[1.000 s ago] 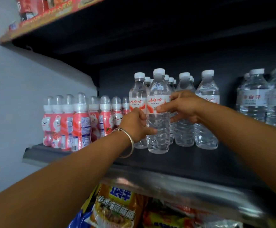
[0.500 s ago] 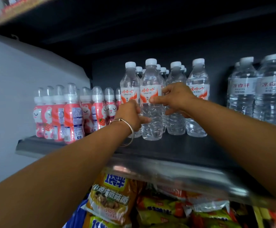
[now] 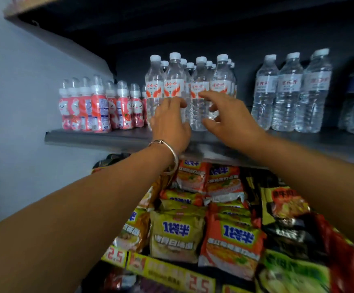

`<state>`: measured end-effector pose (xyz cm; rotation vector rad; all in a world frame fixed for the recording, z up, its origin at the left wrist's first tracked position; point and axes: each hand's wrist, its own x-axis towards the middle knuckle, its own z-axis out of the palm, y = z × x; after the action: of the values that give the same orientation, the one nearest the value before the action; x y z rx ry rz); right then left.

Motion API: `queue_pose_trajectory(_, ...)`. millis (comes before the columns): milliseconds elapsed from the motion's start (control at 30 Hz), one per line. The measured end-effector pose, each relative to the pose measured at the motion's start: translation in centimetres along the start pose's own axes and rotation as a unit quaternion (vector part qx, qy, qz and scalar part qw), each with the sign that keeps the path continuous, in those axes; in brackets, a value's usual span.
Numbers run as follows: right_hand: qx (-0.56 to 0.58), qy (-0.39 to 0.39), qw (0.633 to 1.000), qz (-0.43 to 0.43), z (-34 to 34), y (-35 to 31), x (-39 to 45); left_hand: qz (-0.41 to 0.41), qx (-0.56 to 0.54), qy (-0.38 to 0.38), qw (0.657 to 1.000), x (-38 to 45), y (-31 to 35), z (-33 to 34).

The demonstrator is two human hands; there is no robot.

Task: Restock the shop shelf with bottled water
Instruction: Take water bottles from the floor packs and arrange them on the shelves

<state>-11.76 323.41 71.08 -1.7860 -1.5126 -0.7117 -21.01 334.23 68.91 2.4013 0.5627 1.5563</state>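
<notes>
Several clear water bottles with orange-and-white labels and white caps stand in rows on the dark shelf (image 3: 100,138). The front bottle (image 3: 173,77) stands upright at the shelf's front. My left hand (image 3: 170,123), a bangle on its wrist, is in front of this bottle's lower half with loose fingers holding nothing. My right hand (image 3: 227,117) hovers with spread fingers before the neighbouring bottle (image 3: 199,81) and grips nothing.
Small pink drink bottles (image 3: 100,108) fill the shelf's left end by the white wall. Larger water bottles (image 3: 288,92) with white labels stand to the right. Below, packets of instant noodles (image 3: 178,233) lie behind a yellow price strip (image 3: 167,271).
Both hands have let go of the front bottle and drawn back from it with fingers opened. The view has tilted down, showing the noodle shelf.
</notes>
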Motion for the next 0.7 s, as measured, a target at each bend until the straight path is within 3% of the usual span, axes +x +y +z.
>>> queue_pose_trajectory(233,-0.039,-0.074,0.996,-0.016,-0.9,0.2,-14.3,-0.036,-0.023,-0.011,0.999,-13.1,3.5,2.4)
queue_pose_trajectory(333,-0.038,-0.121,0.992,0.003,0.8,1.7,-20.4,-0.06,-0.028,-0.049,0.997,-18.9,3.2,4.9)
queue_pose_trajectory(700,0.051,-0.275,0.948,0.153,14.2,6.3,-45.4,-0.161,-0.086,-0.157,0.971,-44.8,-4.1,15.8)
